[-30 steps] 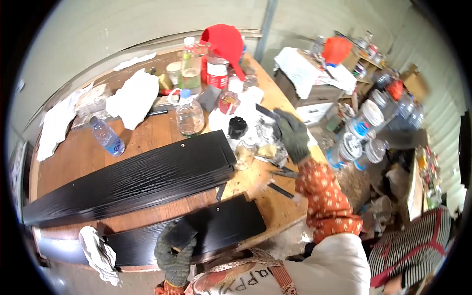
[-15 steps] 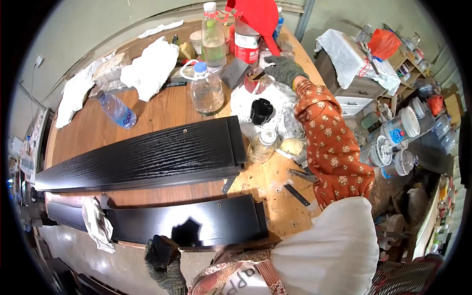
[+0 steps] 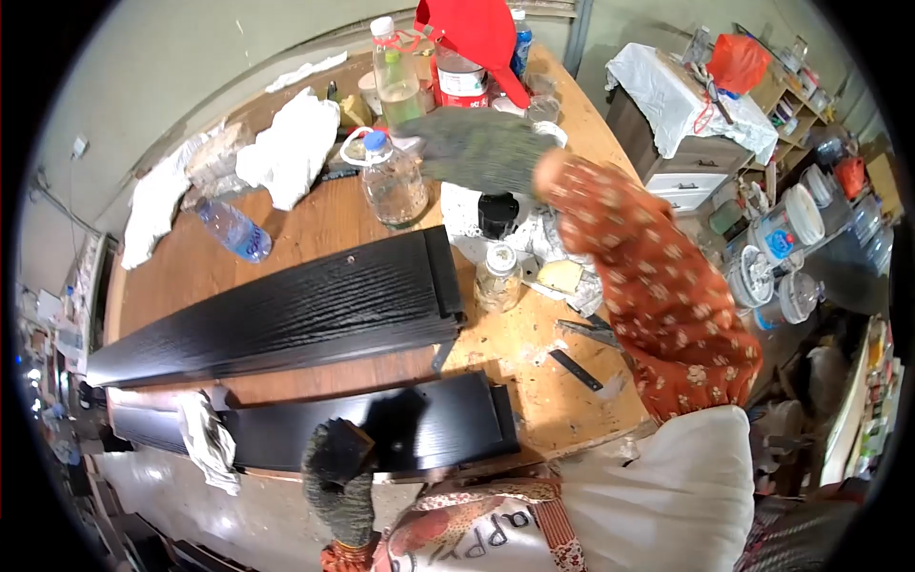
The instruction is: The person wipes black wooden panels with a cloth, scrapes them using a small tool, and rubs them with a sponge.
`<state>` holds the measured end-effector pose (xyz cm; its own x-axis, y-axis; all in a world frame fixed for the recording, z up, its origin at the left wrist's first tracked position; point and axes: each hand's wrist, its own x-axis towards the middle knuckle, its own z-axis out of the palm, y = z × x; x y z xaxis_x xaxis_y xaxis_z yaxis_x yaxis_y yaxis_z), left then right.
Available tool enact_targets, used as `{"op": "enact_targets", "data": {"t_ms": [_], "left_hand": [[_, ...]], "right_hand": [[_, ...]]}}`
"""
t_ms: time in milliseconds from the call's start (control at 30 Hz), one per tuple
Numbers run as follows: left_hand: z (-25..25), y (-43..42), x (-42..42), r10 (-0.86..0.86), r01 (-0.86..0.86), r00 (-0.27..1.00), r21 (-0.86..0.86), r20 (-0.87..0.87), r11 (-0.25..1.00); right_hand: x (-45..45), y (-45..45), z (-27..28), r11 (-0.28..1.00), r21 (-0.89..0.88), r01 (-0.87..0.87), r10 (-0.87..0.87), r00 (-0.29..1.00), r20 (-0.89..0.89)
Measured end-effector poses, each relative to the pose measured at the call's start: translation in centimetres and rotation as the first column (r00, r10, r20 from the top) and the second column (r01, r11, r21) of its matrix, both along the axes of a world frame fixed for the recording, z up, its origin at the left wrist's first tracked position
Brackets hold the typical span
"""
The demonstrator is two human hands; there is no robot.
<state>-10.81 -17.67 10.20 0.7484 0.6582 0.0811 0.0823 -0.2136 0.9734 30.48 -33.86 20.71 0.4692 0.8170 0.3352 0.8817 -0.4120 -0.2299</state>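
Observation:
My left hand (image 3: 340, 486), in a dark knitted glove, is closed around a small dark block with a brown face (image 3: 358, 439) at the front edge of the lower black panel (image 3: 448, 419). My right hand (image 3: 481, 150), also gloved, is blurred by motion over the cluttered part of the table. Its fingers point left, beside the blue-capped bottle (image 3: 393, 186); whether they hold anything is unclear. Below it stand a black cup (image 3: 498, 215) and a glass jar with a pale lid (image 3: 498, 278). The upper black panel (image 3: 286, 319) lies across the table.
A crumpled cloth (image 3: 206, 440) lies over the lower panel. A labelled bottle (image 3: 233, 229) lies at left near white cloths (image 3: 291, 150). A red cap (image 3: 481, 38) sits at the back. A dark strip (image 3: 575, 370) lies at right; buckets (image 3: 789, 224) stand beyond the table.
My right hand has gone from beside the black cup, up and then left toward the blue-capped bottle. My left hand dropped off the lower panel, then came back to its edge with the block.

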Motion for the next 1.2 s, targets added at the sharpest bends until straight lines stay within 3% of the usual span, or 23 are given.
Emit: {"op": "enact_targets", "data": {"t_ms": [67,133,167,200,267,300,400,433,500,567,633,700,800,833,900,1033,1067,1133,1200], "left_hand": [[1.0,-0.6,0.6,0.012,-0.015,0.999,0.086,0.038,0.996],[1.4,0.3,-0.7,0.019,0.009,0.998,0.485,-0.052,0.875],[1.1,0.4,-1.1,0.15,-0.043,0.982,0.628,-0.118,0.777],[0.2,0.9,-2.0,0.217,-0.113,0.969,0.562,-0.121,0.819],[-1.0,1.2,-3.4,0.349,-0.261,0.924,0.411,-0.155,0.873],[-0.6,0.7,-3.7,0.397,-0.36,0.902,0.213,-0.168,0.908],[-0.5,1.2,-4.6,0.426,-0.354,0.865,0.28,-0.265,0.892],[-2.1,1.6,-5.6,0.429,-0.388,0.892,0.247,-0.142,0.888],[-4.1,2.4,-6.4,0.456,-0.379,0.87,0.336,-0.188,0.862],[-2.8,1.7,-5.0,0.498,-0.429,0.843,0.305,-0.203,0.85],[-3.2,2.3,-4.9,0.454,-0.376,0.868,0.33,-0.201,0.866],[-2.9,2.7,-4.2,0.423,-0.339,0.883,0.346,-0.204,0.875],[-2.7,2.8,-2.8,0.36,-0.325,0.927,0.254,-0.103,0.911],[-1.4,2.5,-1.7,0.32,-0.261,0.939,0.343,-0.129,0.902],[-1.2,2.4,-0.8,0.267,-0.232,0.955,0.237,-0.127,0.943],[-1.6,2.2,-0.5,0.165,-0.151,0.984,0.167,-0.072,0.974],[-1.5,2.1,-0.4,0.144,-0.133,0.988,0.161,-0.055,0.978],[-0.7,2.1,0.0,0.047,-0.026,0.997,0.285,-0.068,0.958],[0.5,2.2,-0.3,0.026,0.016,0.995,0.406,-0.096,0.914]], "right_hand": [[2.9,4.2,-1.3,1.0,-0.011,-0.002,0.004,0.992,0.126],[3.4,7.1,1.0,0.972,-0.233,0.03,-0.041,0.998,-0.042],[3.6,7.9,1.6,0.973,-0.23,-0.007,-0.013,0.996,-0.084],[4.5,9.1,1.1,0.979,-0.202,-0.022,0.015,0.999,-0.034],[5.5,9.9,0.6,0.95,-0.305,-0.071,0.079,0.997,0.012],[4.7,10.6,1.0,0.91,-0.413,-0.043,0.019,0.998,-0.061],[5.0,12.3,-1.0,0.861,-0.499,-0.101,0.149,0.987,0.059],[4.3,12.2,-0.5,0.902,-0.423,-0.086,0.068,0.996,-0.057],[4.4,12.3,-0.2,0.92,-0.39,-0.044,0.029,0.999,-0.043],[4.1,10.9,1.4,0.94,-0.341,-0.014,0.009,1.0,-0.016],[4.8,7.6,3.4,0.977,-0.207,-0.051,0.067,0.995,0.071],[4.1,3.7,6.1,0.968,-0.245,0.054,-0.006,0.981,0.195],[3.2,-1.3,7.8,0.956,-0.269,0.112,-0.057,0.977,0.207],[3.7,-2.6,7.3,0.959,-0.265,0.105,-0.064,0.985,0.16],[3.9,-4.6,5.8,0.978,-0.206,0.045,-0.039,0.999,0.034],[0.9,-5.4,4.6,0.942,-0.288,0.171,-0.162,0.985,0.056],[1.5,-5.9,3.2,0.964,-0.234,0.125,-0.112,0.991,0.07],[1.9,-6.4,1.5,0.984,-0.168,0.054,-0.054,0.999,0.007],[3.3,-6.8,-0.7,0.961,-0.275,0.018,-0.012,1.0,0.024]]}}
